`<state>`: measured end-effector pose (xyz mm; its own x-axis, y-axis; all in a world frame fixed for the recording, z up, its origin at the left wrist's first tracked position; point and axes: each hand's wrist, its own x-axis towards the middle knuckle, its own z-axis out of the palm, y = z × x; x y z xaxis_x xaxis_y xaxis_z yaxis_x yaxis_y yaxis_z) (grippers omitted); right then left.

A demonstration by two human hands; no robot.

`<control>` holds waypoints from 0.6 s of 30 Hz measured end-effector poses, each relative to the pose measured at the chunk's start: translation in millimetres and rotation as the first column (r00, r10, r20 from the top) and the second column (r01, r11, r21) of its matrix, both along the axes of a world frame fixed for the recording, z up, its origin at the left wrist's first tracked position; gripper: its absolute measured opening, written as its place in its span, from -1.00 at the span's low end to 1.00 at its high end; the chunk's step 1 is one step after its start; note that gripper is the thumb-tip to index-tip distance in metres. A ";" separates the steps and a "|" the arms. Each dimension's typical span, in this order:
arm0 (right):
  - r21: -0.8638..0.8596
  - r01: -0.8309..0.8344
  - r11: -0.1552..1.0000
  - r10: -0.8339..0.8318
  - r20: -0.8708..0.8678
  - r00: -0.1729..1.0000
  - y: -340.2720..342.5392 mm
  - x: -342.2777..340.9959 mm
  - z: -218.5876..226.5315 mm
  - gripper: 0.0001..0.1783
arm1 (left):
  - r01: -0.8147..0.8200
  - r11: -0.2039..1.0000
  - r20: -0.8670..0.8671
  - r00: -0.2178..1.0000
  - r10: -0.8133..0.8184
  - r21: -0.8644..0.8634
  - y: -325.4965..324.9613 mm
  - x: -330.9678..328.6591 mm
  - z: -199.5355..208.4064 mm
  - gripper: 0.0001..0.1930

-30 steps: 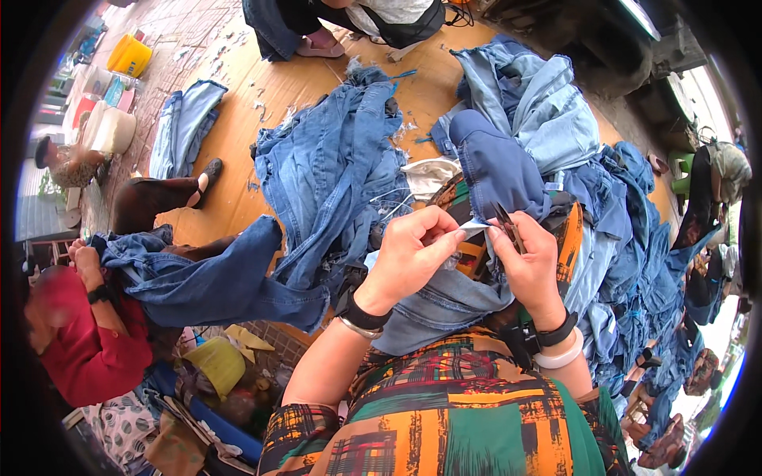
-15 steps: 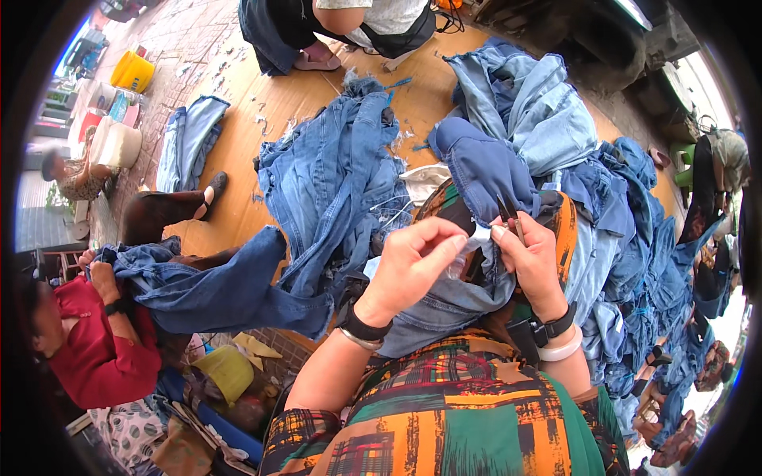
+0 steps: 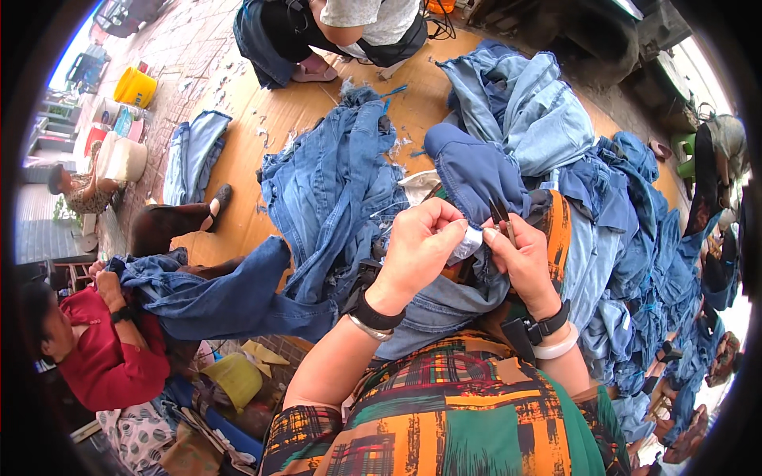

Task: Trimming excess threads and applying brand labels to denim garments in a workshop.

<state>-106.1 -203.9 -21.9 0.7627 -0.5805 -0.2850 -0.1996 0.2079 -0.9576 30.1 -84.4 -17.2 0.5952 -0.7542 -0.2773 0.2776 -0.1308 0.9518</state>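
Observation:
Across my lap lies a denim garment [image 3: 476, 176], dark blue on its upper part and paler nearer my body. My left hand [image 3: 419, 247] is closed, thumb and forefinger pinching a small whitish-blue edge [image 3: 467, 246] of it. Close beside it, my right hand [image 3: 525, 260] grips a pair of dark thread snips [image 3: 500, 213], points directed up and away from me. The thumb and forefinger of that hand also pinch the garment's edge. Whether a thread lies between the fingertips is too small to tell.
Heaped jeans [image 3: 333, 174] lie on the wooden board [image 3: 246, 151] ahead, with more denim [image 3: 635, 214] along the right. At left, a person in red [image 3: 115, 349] handles dark jeans [image 3: 238, 289]. Another person [image 3: 373, 32] sits at the far edge. A yellow bucket [image 3: 135, 87] stands far left.
My left fingertips have come up against the whitish edge, and my right hand has shifted slightly left. The snips appear tilted a little more to the left.

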 end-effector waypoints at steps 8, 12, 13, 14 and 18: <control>0.001 -0.012 1.000 0.012 0.002 1.000 -1.6 -0.6 -2.5 -0.88 | -0.041 0.998 -0.117 0.992 0.035 -0.046 0.5 -0.6 -2.4 -0.95; 0.050 -0.039 0.998 0.039 0.003 0.999 -4.4 -0.1 2.2 -0.87 | -0.080 0.994 -0.267 0.962 0.057 -0.073 2.5 -2.0 -7.9 -0.98; 0.052 -0.039 0.998 0.039 0.004 0.999 -5.8 -0.5 2.1 -0.87 | -0.089 0.993 -0.303 0.951 0.063 -0.072 2.8 -2.5 -8.1 -0.99; 0.026 -0.055 0.998 0.055 -0.008 0.998 -7.8 -1.7 1.9 -0.86 | -0.089 0.994 -0.303 0.951 0.063 -0.071 1.7 -3.0 -7.6 -0.99; -0.207 -0.008 0.978 0.020 0.053 0.998 -4.3 5.2 18.0 -0.82 | -0.045 0.992 -0.273 0.962 0.012 -0.115 -5.6 -2.1 -2.4 -0.99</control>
